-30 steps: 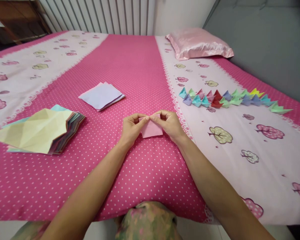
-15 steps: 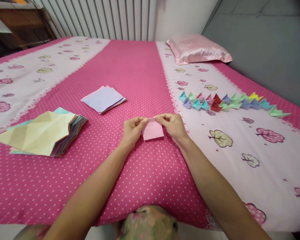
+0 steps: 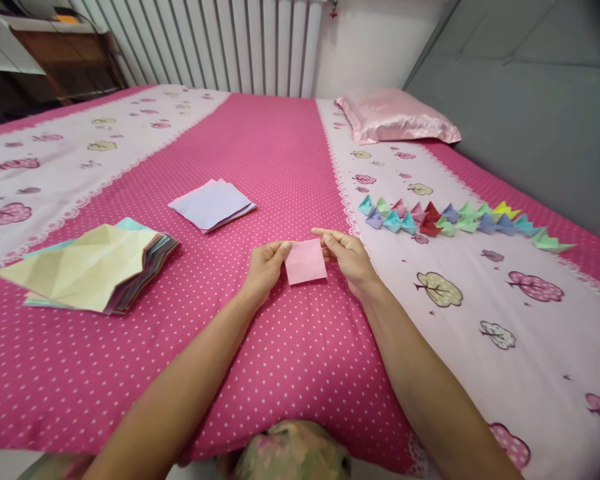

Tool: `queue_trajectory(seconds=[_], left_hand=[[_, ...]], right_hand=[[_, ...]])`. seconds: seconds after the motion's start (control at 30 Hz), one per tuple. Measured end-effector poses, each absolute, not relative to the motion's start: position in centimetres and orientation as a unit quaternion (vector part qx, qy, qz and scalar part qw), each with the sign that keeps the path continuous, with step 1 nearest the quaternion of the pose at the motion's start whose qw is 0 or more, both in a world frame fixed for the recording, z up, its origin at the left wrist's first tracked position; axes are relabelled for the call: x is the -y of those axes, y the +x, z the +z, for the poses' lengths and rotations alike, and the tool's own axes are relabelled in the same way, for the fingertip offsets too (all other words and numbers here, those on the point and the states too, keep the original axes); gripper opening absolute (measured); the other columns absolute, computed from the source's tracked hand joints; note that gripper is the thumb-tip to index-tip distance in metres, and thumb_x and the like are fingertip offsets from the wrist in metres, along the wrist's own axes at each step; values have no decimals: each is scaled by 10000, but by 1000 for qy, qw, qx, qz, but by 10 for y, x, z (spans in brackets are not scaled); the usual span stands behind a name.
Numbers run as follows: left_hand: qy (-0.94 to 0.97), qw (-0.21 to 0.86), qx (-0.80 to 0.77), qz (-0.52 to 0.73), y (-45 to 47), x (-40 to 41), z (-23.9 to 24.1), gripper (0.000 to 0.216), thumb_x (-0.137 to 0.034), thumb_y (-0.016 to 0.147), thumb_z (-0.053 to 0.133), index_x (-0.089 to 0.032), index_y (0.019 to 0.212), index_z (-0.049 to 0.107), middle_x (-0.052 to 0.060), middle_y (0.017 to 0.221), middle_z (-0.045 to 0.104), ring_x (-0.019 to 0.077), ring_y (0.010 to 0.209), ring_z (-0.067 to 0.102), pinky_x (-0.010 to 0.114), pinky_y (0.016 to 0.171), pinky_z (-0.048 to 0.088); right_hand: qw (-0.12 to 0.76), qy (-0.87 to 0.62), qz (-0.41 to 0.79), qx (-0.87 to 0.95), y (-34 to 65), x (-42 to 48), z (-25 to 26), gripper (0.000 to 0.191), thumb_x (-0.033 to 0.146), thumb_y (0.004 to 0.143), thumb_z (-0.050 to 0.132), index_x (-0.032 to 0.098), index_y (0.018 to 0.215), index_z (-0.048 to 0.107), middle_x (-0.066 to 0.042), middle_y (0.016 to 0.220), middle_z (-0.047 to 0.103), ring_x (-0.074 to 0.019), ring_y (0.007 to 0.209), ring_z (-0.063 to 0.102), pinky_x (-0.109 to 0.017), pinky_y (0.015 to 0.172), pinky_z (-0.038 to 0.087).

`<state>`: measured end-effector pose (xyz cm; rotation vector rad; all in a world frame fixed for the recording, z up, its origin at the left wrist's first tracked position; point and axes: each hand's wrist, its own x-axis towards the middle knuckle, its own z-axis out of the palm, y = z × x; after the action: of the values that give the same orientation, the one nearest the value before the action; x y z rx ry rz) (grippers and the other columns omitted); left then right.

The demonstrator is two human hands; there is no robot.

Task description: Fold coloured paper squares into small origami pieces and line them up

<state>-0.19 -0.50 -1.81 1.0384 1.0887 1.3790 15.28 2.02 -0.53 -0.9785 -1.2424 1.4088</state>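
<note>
A small pink square of folded paper [image 3: 305, 262] is held just above the polka-dot bedspread in front of me. My left hand [image 3: 269, 265] pinches its upper left corner between thumb and fingers. At the paper's right edge is my right hand [image 3: 347, 257], its index finger stretched out above the top corner and the thumb off the paper. The lower fingers of that hand sit beside or behind the edge, partly hidden.
Left of my hands lie a thick stack of creased coloured paper [image 3: 87, 267] and a smaller lilac-topped stack [image 3: 214, 204]. Several folded paper boats [image 3: 431, 220] stand in rows to the right. A pink pillow [image 3: 397, 117] rests at the back right, by a grey headboard [image 3: 520, 100].
My right thumb and index finger have come off the paper's top edge, and the index finger now points left above it. The left hand keeps its pinch. The camera view has tipped up slightly.
</note>
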Motion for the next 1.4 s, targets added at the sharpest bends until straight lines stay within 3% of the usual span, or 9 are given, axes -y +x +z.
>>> queue_trajectory(seconds=[0.17,0.33,0.5,0.67,0.87,0.97,1.07,1.4], left_hand=[[424,534,-449,578,-4,6,-16,288,-404,709,644,-129,766,709,53,658,691,138,564,592,245,567,439],[417,581,-431,550,-5,10,-12,362,-446,696,649,-109,815,705,88,682,696,178,615,620,265,592,441],[395,604,-425,546,-8,9,-10,446,-488,770,536,-104,953,670,99,750,692,166,619,612,265,600,448],[396,607,-397,563,-12,8,-11,358,-314,764,511,-134,1052,625,53,729,655,128,579,579,235,553,444],[414,582,-394,579,-11,12,-7,398,-160,684,527,-194,1070,620,42,920,641,73,601,553,161,491,397],[432,578,-409,559,-11,13,-8,398,-156,684,535,-192,1069,627,31,815,645,54,517,500,145,419,327],[435,584,-417,545,-11,14,-9,346,-173,695,549,-163,1025,653,16,676,621,59,502,497,154,450,350],[383,590,-410,581,-12,10,-13,244,-310,686,666,-136,856,685,23,630,636,93,522,559,191,523,423]], right_hand=[[487,-404,568,526,155,-19,0,380,404,747,601,188,1059,619,-30,804,680,-121,679,617,-255,628,480],[473,-377,577,549,153,-17,-5,350,293,689,677,186,1020,641,-2,746,666,-113,673,601,-237,628,460],[489,-378,594,514,150,-17,-9,372,278,670,685,202,1031,639,19,687,652,-112,626,585,-244,614,449],[524,-401,621,423,147,-16,-8,296,260,605,721,200,893,686,3,752,686,-121,660,601,-254,640,460],[513,-406,640,402,145,-17,-12,261,273,574,741,184,815,696,-12,779,697,-131,690,614,-272,678,470],[512,-411,637,404,143,-17,-14,269,292,560,752,176,797,697,-17,781,698,-134,687,613,-272,669,473],[509,-417,635,404,142,-17,-13,279,307,551,760,167,785,699,-21,756,699,-138,684,615,-268,663,475],[483,-398,677,387,143,-18,-12,377,512,704,620,159,823,679,-53,713,698,-176,663,646,-266,566,480]])
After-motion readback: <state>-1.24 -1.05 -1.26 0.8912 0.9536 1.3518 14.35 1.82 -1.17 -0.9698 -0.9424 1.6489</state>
